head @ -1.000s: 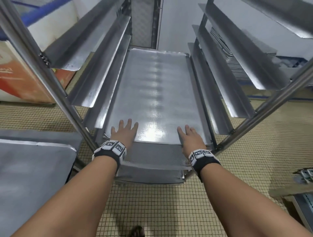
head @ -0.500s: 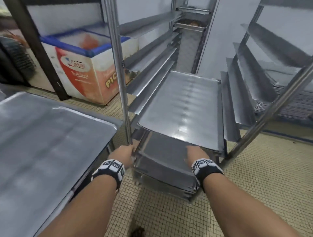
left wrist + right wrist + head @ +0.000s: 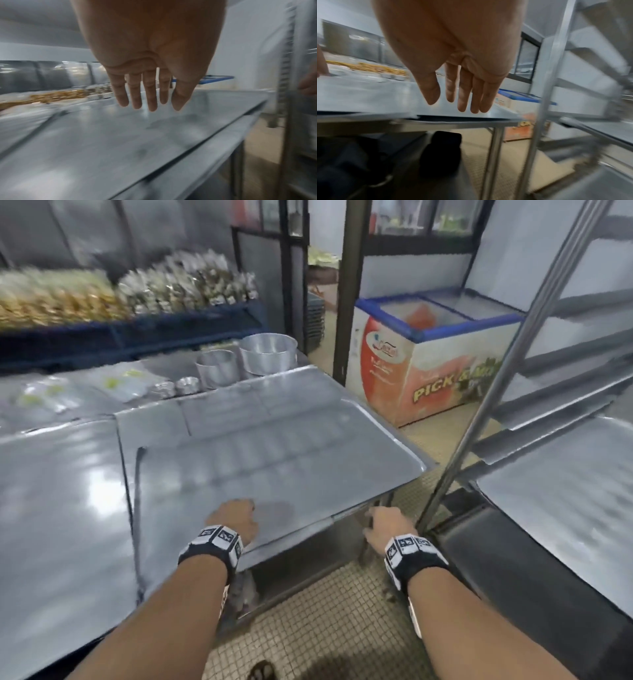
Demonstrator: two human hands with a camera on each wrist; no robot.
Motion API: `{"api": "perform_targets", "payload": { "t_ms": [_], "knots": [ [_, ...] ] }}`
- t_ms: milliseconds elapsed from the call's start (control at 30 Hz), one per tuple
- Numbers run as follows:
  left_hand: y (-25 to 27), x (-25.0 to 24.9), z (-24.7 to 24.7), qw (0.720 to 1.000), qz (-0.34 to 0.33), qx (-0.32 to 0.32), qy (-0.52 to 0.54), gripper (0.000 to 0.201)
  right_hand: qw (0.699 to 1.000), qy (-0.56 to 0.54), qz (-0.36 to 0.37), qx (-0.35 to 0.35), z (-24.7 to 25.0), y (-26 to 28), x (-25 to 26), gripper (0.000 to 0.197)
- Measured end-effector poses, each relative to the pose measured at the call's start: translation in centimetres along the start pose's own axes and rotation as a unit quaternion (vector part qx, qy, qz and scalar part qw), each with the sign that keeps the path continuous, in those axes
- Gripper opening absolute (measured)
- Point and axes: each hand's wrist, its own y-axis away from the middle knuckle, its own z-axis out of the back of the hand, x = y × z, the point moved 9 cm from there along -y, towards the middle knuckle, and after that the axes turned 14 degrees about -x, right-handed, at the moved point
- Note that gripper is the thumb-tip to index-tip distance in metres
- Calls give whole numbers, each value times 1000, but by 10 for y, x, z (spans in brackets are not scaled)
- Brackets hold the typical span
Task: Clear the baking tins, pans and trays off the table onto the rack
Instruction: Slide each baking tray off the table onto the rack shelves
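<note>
A large flat metal baking tray [image 3: 274, 457] lies on the steel table, with a second tray [image 3: 58, 508] to its left. Two round tins [image 3: 267, 354] and some small tins [image 3: 186, 385] stand at the table's back. My left hand [image 3: 236, 518] hovers just above the near edge of the centre tray [image 3: 120, 135], fingers [image 3: 149, 97] straight and empty. My right hand [image 3: 383, 525] hangs off the table's right corner, beside the rack post [image 3: 496, 392], fingers [image 3: 462, 100] straight, holding nothing. A tray [image 3: 565, 508] sits in the rack at right.
A chest freezer [image 3: 428, 364] with a blue rim stands behind the table's right end. Bagged goods [image 3: 102, 292] fill a blue shelf at the back left. Plastic packets [image 3: 130, 381] lie on the table. The rack's angled runners [image 3: 565, 392] jut out at right, over tiled floor [image 3: 325, 628].
Both hands have left the tray slid into the rack and swung left to the table. The view has turned from the rack to the table.
</note>
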Motion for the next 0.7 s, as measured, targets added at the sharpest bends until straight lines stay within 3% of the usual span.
{"api": "perform_targets", "payload": {
  "t_ms": [167,333,467,700],
  "knots": [
    [23,114,2,994,103,26,-31,50,996,-12,79,39,-44,-7,100,37],
    [23,193,2,985,161,37,-45,47,991,6,110,79,-85,-12,170,43],
    [9,229,0,983,176,40,-37,44,991,-8,76,112,-110,-10,205,67],
    [-25,246,-3,983,173,50,25,38,996,12,17,88,-126,-22,206,72]
  ]
}}
